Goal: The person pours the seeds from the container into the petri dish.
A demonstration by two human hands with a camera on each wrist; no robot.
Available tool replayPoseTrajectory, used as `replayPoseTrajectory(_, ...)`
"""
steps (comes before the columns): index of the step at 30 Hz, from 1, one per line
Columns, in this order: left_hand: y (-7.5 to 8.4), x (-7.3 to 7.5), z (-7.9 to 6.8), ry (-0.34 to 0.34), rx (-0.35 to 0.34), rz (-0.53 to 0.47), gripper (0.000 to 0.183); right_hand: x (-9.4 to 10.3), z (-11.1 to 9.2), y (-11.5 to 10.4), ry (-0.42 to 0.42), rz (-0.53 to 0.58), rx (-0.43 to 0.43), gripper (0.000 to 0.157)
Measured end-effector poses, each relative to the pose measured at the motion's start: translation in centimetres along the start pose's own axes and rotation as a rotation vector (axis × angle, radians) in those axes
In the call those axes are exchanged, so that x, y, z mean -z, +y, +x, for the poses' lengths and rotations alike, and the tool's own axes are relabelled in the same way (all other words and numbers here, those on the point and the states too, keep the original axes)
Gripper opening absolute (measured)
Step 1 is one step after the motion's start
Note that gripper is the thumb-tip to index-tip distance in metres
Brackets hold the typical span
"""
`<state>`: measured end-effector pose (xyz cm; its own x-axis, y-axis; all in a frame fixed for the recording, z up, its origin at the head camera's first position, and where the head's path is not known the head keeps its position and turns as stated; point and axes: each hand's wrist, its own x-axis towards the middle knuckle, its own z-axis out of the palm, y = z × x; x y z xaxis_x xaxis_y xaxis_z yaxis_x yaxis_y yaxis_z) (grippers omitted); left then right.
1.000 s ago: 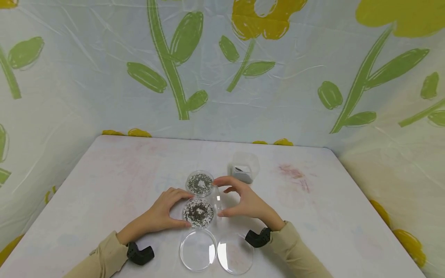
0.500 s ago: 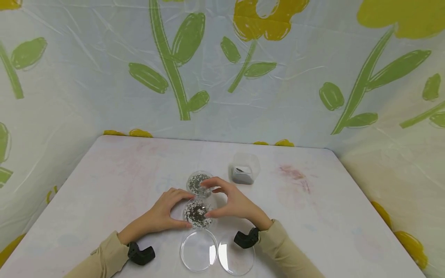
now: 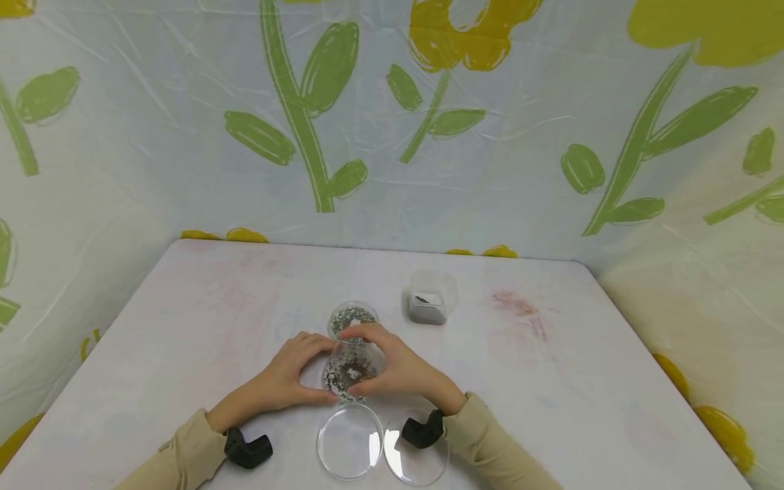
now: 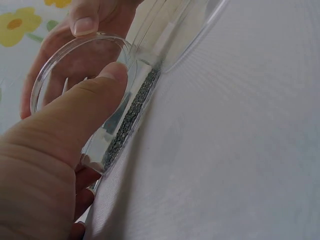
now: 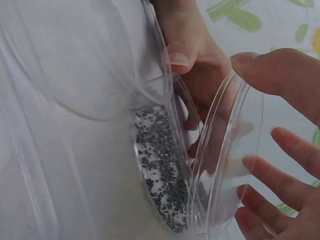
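My left hand (image 3: 284,374) grips the side of a round clear petri dish (image 3: 332,389), thumb at the near side and fingers at the far side. Small dark granules lie over its bottom, showing clearly in the right wrist view. My right hand (image 3: 401,367) holds a clear petri dish lid (image 5: 232,150) by its rim between thumb and fingers. The lid is tilted above the gripped dish. In the left wrist view, the left thumb (image 4: 95,100) overlaps the lid's outline. Just behind stands a second petri dish (image 3: 344,316) with similar granules, partly hidden by the right fingers.
Two clear round petri dish pieces (image 3: 348,442) lie side by side near the table's front. A translucent box (image 3: 427,312) with dark contents stands behind the right hand. The pale table (image 3: 539,395) is backed by a flower-printed curtain (image 3: 502,184).
My right hand has carried the lid leftward from beside the dishes to over the near dish, tilting it. My left hand has stayed at the near dish.
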<state>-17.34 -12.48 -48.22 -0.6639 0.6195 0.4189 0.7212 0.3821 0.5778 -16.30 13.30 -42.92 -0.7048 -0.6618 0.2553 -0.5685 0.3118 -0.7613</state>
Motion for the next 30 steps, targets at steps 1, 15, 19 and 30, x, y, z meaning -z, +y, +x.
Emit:
replayPoseTrajectory(1, 0.0, 0.0, 0.0, 0.002, -0.005, 0.001, 0.076, -0.1, 0.1, 0.0, -0.004, -0.010, 0.006, 0.079)
replayPoseTrajectory(15, 0.0, 0.1, 0.0, 0.001, -0.016, 0.019, 0.082, -1.4, 0.2, -0.3, -0.050, -0.103, 0.071, 0.073)
replayPoseTrajectory(19, -0.1, 0.0, -0.1, -0.002, -0.006, 0.025, 0.085, -1.6, 0.2, -0.3, -0.048, -0.119, 0.090, 0.072)
replayPoseTrajectory(30, -0.1, 0.0, -0.3, -0.001, 0.012, 0.009, 0.088, -1.8, 0.2, -0.4, -0.055, -0.194, 0.081, 0.068)
